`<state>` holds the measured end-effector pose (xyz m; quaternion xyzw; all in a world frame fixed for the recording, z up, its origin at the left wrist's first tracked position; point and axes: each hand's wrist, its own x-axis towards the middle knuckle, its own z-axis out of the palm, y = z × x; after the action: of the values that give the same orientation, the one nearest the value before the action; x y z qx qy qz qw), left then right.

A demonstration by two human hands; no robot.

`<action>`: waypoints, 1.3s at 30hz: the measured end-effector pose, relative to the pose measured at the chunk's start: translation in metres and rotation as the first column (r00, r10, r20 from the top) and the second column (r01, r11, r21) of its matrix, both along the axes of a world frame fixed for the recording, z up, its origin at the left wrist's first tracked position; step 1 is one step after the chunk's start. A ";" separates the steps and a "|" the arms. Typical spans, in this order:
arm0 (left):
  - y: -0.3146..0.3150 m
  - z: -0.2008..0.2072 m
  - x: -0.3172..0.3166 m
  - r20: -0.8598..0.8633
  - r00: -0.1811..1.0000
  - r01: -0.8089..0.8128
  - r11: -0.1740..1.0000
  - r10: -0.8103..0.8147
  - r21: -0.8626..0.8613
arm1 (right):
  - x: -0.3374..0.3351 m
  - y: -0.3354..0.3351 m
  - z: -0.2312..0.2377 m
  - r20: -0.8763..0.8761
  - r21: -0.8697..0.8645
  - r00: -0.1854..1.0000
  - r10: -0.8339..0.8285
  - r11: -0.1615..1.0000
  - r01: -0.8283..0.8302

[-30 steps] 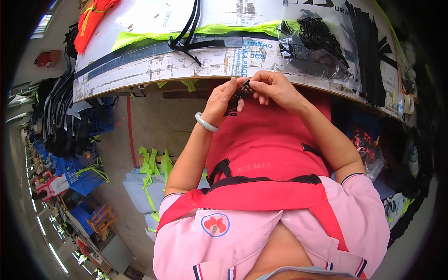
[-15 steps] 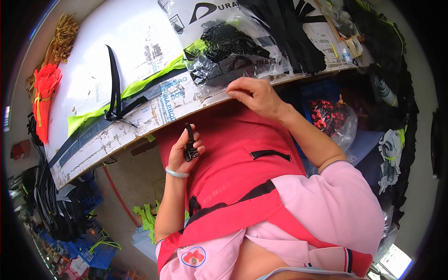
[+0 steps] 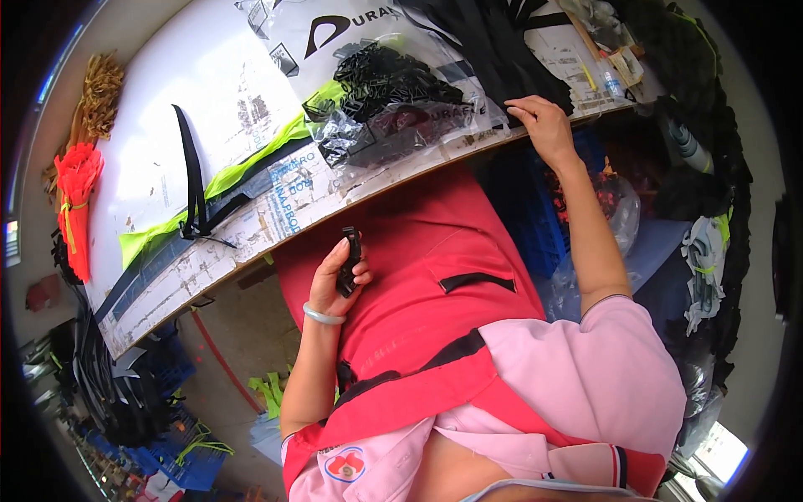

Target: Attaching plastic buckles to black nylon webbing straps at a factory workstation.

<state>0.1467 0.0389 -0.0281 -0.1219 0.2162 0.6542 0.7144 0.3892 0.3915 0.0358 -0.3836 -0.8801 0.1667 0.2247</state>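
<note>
My left hand [image 3: 333, 280] is closed round a small black plastic buckle [image 3: 349, 259], held upright in front of the red apron, just off the table's near edge. My right hand [image 3: 545, 130] reaches over that edge with its fingers stretched out. Its fingertips are at the near end of a bundle of black straps [image 3: 510, 58]; whether they touch it I cannot tell. Left of that hand lies a clear plastic bag [image 3: 401, 138] with many small black plastic pieces [image 3: 393, 79] in it.
On the white worn table [image 3: 226, 75] lie a folded black strap [image 3: 191, 167] and a yellow-green strip [image 3: 242, 163]. Red strips [image 3: 77, 201] hang in a bundle at the left end. Below the table at right stands a blue crate [image 3: 548, 226] beside a clear bag.
My right hand has moved right and away from me, from beside the clear bag to the black straps, and its fingers have straightened. The left hand keeps the buckle, turned slightly.
</note>
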 end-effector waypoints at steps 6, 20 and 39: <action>-0.002 -0.002 0.003 -0.087 0.996 0.026 0.999 -0.028 -0.030 | -0.007 -0.014 0.022 -0.224 -0.165 0.956 -0.189 0.974 0.154; 0.076 0.048 0.009 -0.684 0.697 0.194 0.975 -0.217 -0.111 | -0.058 -0.177 0.003 -0.430 -0.241 0.828 0.360 0.838 -0.489; -0.006 0.036 -0.030 -0.981 0.187 -0.268 0.958 -0.054 -0.104 | -0.085 -0.107 0.045 -0.459 -0.851 0.888 0.032 0.272 -0.449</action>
<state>0.1166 0.0329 0.0081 0.2159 0.6916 0.5972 0.3441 0.3043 0.2846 0.0805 -0.2631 -0.6058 0.7463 0.0826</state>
